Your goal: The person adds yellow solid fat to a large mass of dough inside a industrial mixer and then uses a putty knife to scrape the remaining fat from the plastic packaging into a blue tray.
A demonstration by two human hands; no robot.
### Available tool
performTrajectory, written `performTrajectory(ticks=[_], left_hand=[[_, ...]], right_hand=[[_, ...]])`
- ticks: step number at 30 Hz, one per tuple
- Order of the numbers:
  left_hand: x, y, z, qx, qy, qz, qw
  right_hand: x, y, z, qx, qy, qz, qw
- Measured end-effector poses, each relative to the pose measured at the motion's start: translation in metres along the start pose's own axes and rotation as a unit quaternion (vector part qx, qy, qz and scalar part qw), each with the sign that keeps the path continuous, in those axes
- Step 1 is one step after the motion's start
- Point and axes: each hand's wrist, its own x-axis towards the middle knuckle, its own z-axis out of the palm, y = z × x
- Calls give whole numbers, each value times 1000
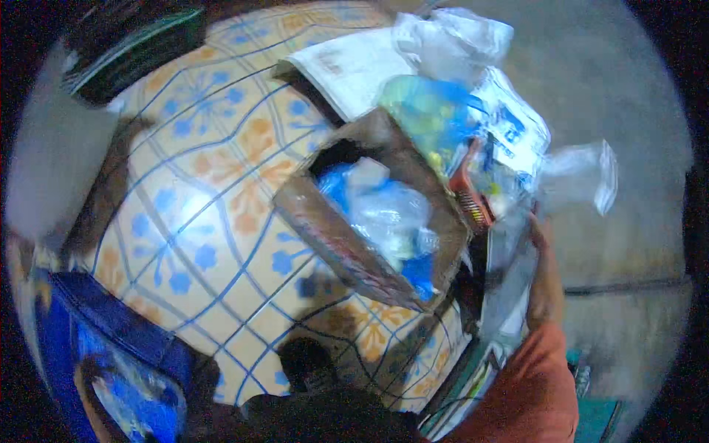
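Observation:
My right arm, in an orange sleeve, reaches up along the right side. My right hand [543,240] is smeared by motion, beside a white bag with blue print [509,133] and a clear plastic bag [583,176]; its fingers cannot be made out. At the lower left my left hand [83,373] is dim and partly cut off by the dark rim, beside a blue fabric bag [125,332]. Between the arms an open cardboard box [325,229] sits tilted, holding clear and blue plastic bags [388,210].
A yellow-green and blue plastic bag [428,111], a slotted orange-red plastic piece [470,196] and a crumpled translucent bag [458,40] crowd the box's far right side. Under the box lies a surface patterned with blue and orange flowers [207,170]. A dark object [140,52] stands far left.

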Motion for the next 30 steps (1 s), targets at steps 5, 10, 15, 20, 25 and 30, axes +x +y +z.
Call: performTrajectory(ticks=[5,10,15,20,25,30], left_hand=[[-56,-10,-82,107,-21,-5,994],[-127,32,-87,84,-26,9,996],[-184,-65,-91,7,47,-37,998],[-209,-144,-90,-23,87,-124,988],[-218,-208,-55,64,150,-64,985],[-232,-264,-43,171,-7,-78,982]], right_hand=[[-40,59,75,-34,-56,-47,997],[-93,42,127,-21,-101,-75,992],[-141,-17,163,24,-150,-114,982],[-172,-63,169,98,-172,-133,971],[-194,-122,144,186,-169,-167,953],[-225,-201,100,301,-171,-211,914]])
